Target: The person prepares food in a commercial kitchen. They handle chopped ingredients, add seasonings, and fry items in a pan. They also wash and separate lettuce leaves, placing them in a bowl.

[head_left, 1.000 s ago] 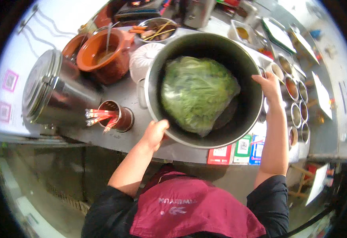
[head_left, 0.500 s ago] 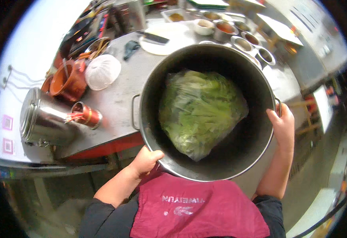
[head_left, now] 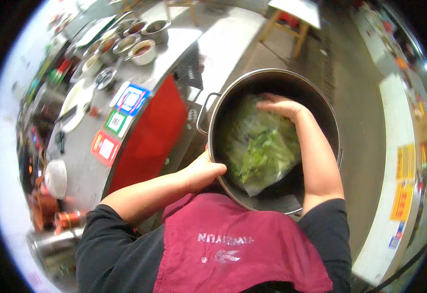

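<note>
Left hand (head_left: 208, 171) has the big metal pot (head_left: 284, 202) by the rim, thumb hooked over, other fingers hidden behind the wall so I can't tell how they sit. Right hand (head_left: 284, 107) was on the rim half a second ago; now it's down inside, covering part of the one clear bag of leafy greens (head_left: 262, 151) in there. Its fingers look stretched out, but blur means I can't tell if they're pinching. Further off, three QR code cards (head_left: 117, 122) line the counter (head_left: 79, 151), with one smeary-looking knife (head_left: 68, 114) beyond.
</note>
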A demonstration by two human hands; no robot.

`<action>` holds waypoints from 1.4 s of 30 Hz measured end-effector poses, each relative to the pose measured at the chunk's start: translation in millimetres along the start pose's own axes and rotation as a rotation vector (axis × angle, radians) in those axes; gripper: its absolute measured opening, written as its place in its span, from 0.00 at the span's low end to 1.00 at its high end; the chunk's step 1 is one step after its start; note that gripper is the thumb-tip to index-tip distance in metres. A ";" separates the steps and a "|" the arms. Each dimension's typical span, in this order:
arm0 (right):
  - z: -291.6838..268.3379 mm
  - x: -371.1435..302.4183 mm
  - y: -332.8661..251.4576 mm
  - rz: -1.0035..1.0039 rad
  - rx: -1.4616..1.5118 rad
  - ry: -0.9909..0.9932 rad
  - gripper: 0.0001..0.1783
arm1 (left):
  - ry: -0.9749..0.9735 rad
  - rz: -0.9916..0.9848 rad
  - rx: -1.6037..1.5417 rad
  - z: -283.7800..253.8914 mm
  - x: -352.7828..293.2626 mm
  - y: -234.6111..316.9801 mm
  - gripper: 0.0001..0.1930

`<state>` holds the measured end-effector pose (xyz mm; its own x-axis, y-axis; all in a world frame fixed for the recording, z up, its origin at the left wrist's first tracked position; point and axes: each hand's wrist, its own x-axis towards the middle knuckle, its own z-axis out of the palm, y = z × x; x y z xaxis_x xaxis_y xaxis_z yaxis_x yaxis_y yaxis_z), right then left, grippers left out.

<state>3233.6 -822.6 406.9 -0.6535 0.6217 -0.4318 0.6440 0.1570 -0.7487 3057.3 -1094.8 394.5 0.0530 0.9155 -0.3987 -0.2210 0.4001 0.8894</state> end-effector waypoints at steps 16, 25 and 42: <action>-113.1 -208.5 144.5 0.056 -0.460 0.899 0.35 | -0.583 0.034 0.484 189.5 396.2 88.5 0.25; -173.3 -171.0 176.0 0.162 -0.422 1.147 0.38 | -0.849 -0.088 0.627 251.2 524.2 126.0 0.24; -263.1 -174.4 233.4 -0.442 -0.662 1.035 0.16 | -0.503 0.077 0.416 251.5 487.5 123.7 0.21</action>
<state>3602.5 -692.4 439.8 -0.4429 0.6730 0.5924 0.7208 0.6602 -0.2111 3300.7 -588.6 366.3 0.5235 0.8093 -0.2665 0.1467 0.2225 0.9638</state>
